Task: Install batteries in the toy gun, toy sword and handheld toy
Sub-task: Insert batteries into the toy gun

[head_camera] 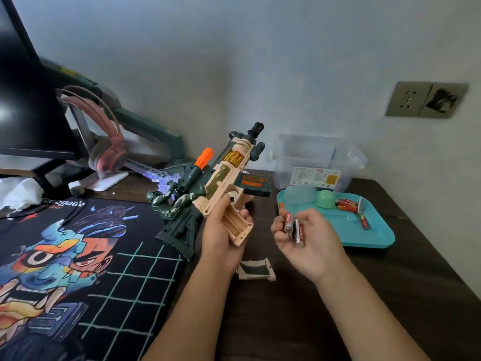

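As L fingers [245,213] grip toy gun [221,175], R fingers [311,215] pinch batts [294,227].

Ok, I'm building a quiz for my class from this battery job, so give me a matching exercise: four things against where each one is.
Things
1. gun
2. cover
3. green dome
4. headphones

Places
A. on the tray
B. in the left hand
C. beside the monitor
D. on the desk, between the forearms

Pairs: 1-B, 2-D, 3-A, 4-C
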Demonstrator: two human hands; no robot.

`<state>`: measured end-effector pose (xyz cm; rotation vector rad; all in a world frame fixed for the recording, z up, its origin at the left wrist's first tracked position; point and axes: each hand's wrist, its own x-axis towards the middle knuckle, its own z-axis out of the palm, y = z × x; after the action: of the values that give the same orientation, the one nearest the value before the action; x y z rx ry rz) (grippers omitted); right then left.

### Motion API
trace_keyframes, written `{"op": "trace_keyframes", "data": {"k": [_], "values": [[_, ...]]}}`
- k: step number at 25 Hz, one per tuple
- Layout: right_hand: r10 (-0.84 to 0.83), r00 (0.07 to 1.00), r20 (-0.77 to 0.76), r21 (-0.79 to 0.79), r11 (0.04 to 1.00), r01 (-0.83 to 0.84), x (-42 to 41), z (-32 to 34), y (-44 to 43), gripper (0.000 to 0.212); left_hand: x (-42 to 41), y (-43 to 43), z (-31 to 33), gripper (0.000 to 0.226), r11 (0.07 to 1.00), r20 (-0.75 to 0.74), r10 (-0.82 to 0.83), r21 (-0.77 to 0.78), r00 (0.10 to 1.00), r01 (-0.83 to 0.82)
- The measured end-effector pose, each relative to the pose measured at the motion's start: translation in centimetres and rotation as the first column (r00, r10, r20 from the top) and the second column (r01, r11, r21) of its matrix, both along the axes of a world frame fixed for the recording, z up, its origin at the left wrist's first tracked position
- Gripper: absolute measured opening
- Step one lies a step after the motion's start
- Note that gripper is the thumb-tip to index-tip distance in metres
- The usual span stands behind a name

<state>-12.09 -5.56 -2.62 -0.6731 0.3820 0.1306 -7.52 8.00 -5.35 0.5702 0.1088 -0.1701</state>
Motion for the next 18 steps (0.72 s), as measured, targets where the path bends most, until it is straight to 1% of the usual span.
{"op": "trace_keyframes", "data": {"k": [1,2,3,5,8,11,14,18], "values": [[0.004,1.000,0.002,0.048,0.999,-0.004,-0.1,-0.6,-0.6,0.026,0.0,-0.1,-0.1,0.024,1.000,0.009,-0.010,0.009,1.000,0.010],[0.013,1.000,0.017,0.060,0.998,-0.014,-0.2,-1.2,-1.0,0.028,-0.2,-0.2,-0.1,0.031,1.000,0.007,-0.016,0.015,1.000,0.015],[0.034,0.999,0.035,0.048,0.998,-0.035,-0.4,-1.7,-1.1,0.029,-0.5,-0.4,-0.2,0.039,0.999,-0.007,-0.022,0.024,1.000,0.022],[0.087,0.994,0.067,-0.027,0.996,-0.085,-0.7,-2.1,-1.0,0.029,-0.9,-0.8,-0.4,0.049,0.998,-0.034,-0.030,0.058,0.999,0.032],[0.151,0.980,0.128,-0.132,0.982,-0.134,-1.0,-1.7,-0.9,0.029,-1.0,-1.2,-0.5,0.047,0.992,-0.049,-0.011,0.128,0.999,0.017],[0.201,0.962,0.185,-0.134,0.975,-0.178,-1.0,-1.5,-0.8,0.029,-0.7,-1.3,-0.5,0.043,0.984,-0.054,0.005,0.178,0.999,0.005],[0.251,0.942,0.225,-0.164,0.962,-0.217,-1.2,-1.4,-0.7,0.025,-0.5,-1.5,-0.9,0.049,0.982,-0.028,-0.002,0.191,1.000,0.008],[0.274,0.919,0.282,-0.138,0.960,-0.244,-1.6,-1.0,-0.5,0.025,-0.5,-1.7,-1.1,0.052,0.983,0.017,-0.033,0.184,0.999,0.029]]}}
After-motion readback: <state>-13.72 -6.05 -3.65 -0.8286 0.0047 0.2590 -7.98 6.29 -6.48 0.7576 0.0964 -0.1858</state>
